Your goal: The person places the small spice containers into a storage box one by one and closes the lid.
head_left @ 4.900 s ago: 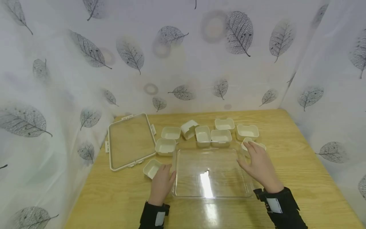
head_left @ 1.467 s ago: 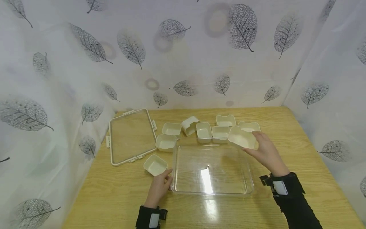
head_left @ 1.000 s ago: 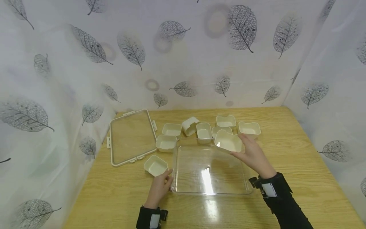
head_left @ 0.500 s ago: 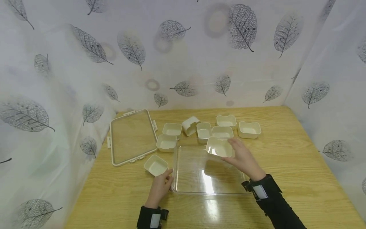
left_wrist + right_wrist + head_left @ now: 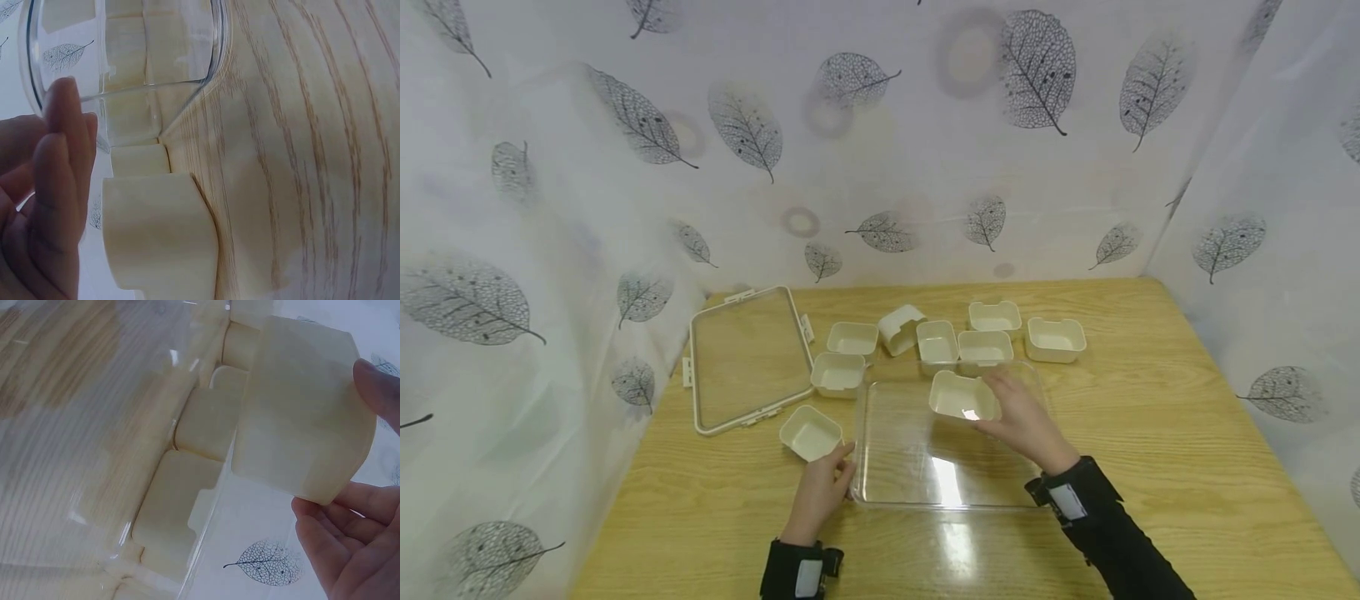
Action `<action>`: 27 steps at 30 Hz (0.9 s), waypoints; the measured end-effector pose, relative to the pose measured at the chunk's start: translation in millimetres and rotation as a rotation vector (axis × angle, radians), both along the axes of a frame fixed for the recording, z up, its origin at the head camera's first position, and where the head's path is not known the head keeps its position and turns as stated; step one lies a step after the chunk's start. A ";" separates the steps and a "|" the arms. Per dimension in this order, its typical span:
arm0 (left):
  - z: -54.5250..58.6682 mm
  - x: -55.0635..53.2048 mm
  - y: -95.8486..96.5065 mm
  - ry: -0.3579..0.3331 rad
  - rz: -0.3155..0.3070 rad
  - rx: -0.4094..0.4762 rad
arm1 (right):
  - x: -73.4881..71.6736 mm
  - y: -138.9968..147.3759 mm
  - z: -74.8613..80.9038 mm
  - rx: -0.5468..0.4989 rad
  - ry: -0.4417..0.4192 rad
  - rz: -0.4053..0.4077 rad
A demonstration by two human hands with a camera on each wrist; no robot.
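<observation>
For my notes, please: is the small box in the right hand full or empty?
Empty: the head view looks into the small box, held by the right hand, and shows only pale inner walls and glare.

White curtains (image 5: 925,167) printed with grey skeleton leaves (image 5: 1039,71) (and a few faint rings (image 5: 801,210), I notice) enclose three sides of the yellowish wood-grain table (image 5: 1187,433), whose near surface throws back a pale glare (image 5: 957,546).

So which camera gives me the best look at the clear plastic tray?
The head view: it takes in most of the clear plastic tray, though the right hand hides some. The left wrist and right wrist views each show only a cut-off part, up close.
</observation>
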State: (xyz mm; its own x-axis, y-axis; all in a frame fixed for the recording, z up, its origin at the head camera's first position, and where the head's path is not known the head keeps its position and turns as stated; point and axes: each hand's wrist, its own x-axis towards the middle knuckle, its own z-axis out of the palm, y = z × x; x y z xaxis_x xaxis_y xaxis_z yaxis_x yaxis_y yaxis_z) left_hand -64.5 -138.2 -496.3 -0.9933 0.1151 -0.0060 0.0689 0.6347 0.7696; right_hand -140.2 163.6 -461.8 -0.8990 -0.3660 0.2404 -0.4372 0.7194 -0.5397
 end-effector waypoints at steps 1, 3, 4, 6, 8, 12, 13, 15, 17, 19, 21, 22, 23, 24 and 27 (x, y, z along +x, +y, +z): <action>0.4 -0.1 0.2 -0.003 0.001 -0.005 | -0.4 -0.8 -1.0 0.005 0.003 0.002; 1.0 -0.1 0.6 -0.008 0.000 -0.010 | -1.1 -2.3 -3.3 0.015 0.011 0.005; 0.9 0.0 0.7 -0.008 0.001 -0.010 | -1.3 -3.1 -4.0 0.019 0.012 0.006; 0.8 0.1 0.9 -0.011 0.004 -0.008 | -1.9 -4.2 -6.3 0.028 0.012 0.010; -0.2 0.1 0.6 -0.011 0.003 -0.006 | -2.6 -4.9 -8.7 0.030 -0.002 0.009; -2.5 -0.6 0.0 -0.008 0.000 -0.012 | -4.1 -5.3 -13.0 0.036 -0.043 0.010; -3.0 -0.7 -0.1 -0.008 -0.001 -0.014 | -4.5 -5.4 -13.9 0.035 -0.054 0.010; -3.4 -1.1 -0.1 -0.006 -0.002 -0.015 | -5.2 -5.3 -16.0 0.038 -0.067 0.013; -3.6 -1.2 -0.1 -0.005 -0.002 -0.011 | -5.9 -5.4 -18.2 0.045 -0.073 0.015; -3.6 -1.2 -0.1 -0.003 -0.003 -0.007 | -6.5 -5.5 -20.4 0.050 -0.068 0.020; -4.0 -1.1 -0.2 -0.001 -0.005 -0.004 | -7.1 -5.9 -22.4 0.060 -0.062 0.022; -4.5 -1.0 -0.2 -0.001 -0.005 -0.002 | -7.4 -6.1 -23.4 0.062 -0.061 0.022; -4.6 -1.0 -0.3 -0.001 -0.006 -0.002 | -7.6 -6.4 -24.2 0.062 -0.063 0.022; -4.8 -1.1 -0.3 -0.002 -0.007 0.000 | -7.7 -6.7 -24.8 0.064 -0.063 0.021; -5.1 -0.8 -0.1 -0.014 -0.005 0.008 | -8.2 -7.4 -26.3 0.073 -0.074 0.014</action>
State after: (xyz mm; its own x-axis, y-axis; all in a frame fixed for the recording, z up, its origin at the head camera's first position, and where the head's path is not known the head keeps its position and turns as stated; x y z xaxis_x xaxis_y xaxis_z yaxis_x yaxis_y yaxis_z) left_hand -65.3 -138.3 -501.5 -0.9926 0.1197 -0.0194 0.0607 0.6286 0.7753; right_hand -148.4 156.2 -488.1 -0.9079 -0.3931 0.1455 -0.4085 0.7519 -0.5175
